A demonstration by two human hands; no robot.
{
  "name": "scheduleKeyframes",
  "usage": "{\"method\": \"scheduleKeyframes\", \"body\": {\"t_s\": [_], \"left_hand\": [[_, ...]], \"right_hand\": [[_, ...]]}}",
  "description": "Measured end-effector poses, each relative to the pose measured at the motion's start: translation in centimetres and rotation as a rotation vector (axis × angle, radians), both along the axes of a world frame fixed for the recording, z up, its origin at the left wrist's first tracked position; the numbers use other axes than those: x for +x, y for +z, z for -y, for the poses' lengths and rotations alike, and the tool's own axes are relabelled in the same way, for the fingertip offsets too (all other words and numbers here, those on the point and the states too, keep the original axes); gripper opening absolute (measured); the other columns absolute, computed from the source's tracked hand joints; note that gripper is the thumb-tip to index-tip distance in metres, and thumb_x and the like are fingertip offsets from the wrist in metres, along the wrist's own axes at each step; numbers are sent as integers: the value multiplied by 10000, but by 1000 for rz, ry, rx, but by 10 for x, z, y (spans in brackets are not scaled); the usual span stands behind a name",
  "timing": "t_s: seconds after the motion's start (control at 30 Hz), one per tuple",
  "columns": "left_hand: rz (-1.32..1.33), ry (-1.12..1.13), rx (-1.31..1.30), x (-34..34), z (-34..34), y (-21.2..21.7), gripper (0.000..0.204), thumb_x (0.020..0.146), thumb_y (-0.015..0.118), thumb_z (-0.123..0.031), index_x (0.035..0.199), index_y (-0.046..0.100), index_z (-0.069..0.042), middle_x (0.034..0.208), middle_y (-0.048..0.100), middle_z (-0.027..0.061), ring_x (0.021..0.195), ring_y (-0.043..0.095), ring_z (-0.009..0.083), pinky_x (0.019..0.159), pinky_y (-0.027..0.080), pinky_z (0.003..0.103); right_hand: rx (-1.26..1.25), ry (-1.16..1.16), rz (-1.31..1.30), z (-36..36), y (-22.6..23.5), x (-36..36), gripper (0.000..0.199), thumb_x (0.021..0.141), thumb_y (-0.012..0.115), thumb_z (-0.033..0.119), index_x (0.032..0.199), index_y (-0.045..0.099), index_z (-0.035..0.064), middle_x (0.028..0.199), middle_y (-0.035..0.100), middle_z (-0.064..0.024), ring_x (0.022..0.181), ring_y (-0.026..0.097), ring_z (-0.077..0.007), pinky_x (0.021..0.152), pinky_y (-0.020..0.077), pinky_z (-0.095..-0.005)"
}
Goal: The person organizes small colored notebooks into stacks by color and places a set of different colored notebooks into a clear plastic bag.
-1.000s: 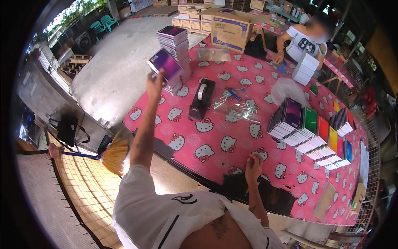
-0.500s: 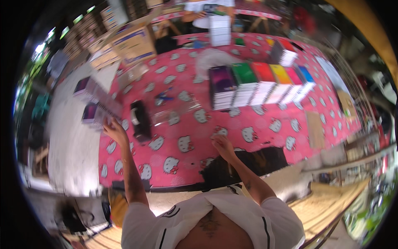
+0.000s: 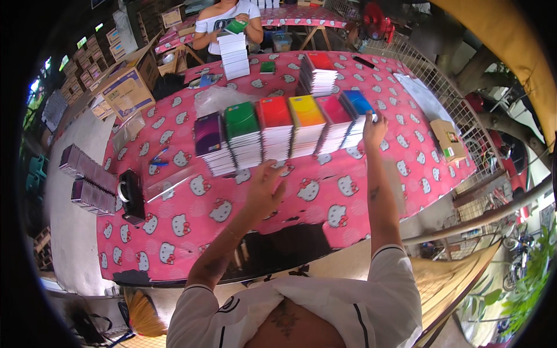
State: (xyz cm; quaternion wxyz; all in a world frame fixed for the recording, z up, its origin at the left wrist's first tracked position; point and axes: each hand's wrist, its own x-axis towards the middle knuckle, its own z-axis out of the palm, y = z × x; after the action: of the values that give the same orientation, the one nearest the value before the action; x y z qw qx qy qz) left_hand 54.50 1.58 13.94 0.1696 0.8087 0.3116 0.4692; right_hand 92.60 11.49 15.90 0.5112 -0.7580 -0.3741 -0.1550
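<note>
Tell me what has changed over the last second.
The left hand released its purple load at the far-left notebook stacks and moved right, before the colourful notebook row. The right hand moved forward and right to the blue notebook stack. The view swung right. The row and black tape dispenser stayed put.

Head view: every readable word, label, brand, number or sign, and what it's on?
Brown carton: printed side panel; wording not copied here.
Co-worker's white shirt: large dark print, partly covered; not copied here.
Front-row notebook covers: small marks, too small to read.
Wearer's white shirt: dark mark, distorted by folds; unreadable.
Small box at right: label too small to read.
</note>
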Motion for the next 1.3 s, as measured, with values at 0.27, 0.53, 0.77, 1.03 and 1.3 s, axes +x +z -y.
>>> {"method": "scheduleKeyframes", "body": {"t_s": [0.27,0.53,0.77,1.03,1.3], "left_hand": [[-62,-61,-87,117,15,18,390,885,726,-143,1251,616,-67,1302,503,172,1052,610,307,856,531,386],[-216,126,-260,116,54,76,523,872,754,-290,1293,577,-36,1340,491,196,1103,578,321,856,496,380],[-563,452,-672,67,88,-70,762,782,807,-357,1378,449,-42,1417,414,260,1297,437,437,1014,401,550],[-629,775,328,-14,-89,27,732,856,706,-198,1495,378,-56,1341,555,180,1246,525,349,1058,397,517],[-473,410,-115,15,9,135,251,933,607,-181,1162,649,-85,861,702,165,728,680,366,612,540,465]], "right_hand": [[-190,-84,-13,-41,-15,76,484,758,787,344,1095,629,34,1029,708,-145,963,683,-342,853,516,-482],[-533,1491,-80,119,75,-25,367,799,671,-1,1156,631,70,1012,698,-123,911,678,-285,798,529,-345],[-147,1103,535,65,5,-82,672,835,757,186,1447,494,93,1283,642,-160,1237,586,-319,1078,426,-413],[-95,991,723,50,-9,-95,400,854,561,80,1246,632,105,1261,637,-48,1153,584,-238,929,443,-426],[-480,1331,368,197,-142,-95,365,896,671,214,1243,631,111,1176,622,-111,1106,574,-309,926,427,-485]]}}
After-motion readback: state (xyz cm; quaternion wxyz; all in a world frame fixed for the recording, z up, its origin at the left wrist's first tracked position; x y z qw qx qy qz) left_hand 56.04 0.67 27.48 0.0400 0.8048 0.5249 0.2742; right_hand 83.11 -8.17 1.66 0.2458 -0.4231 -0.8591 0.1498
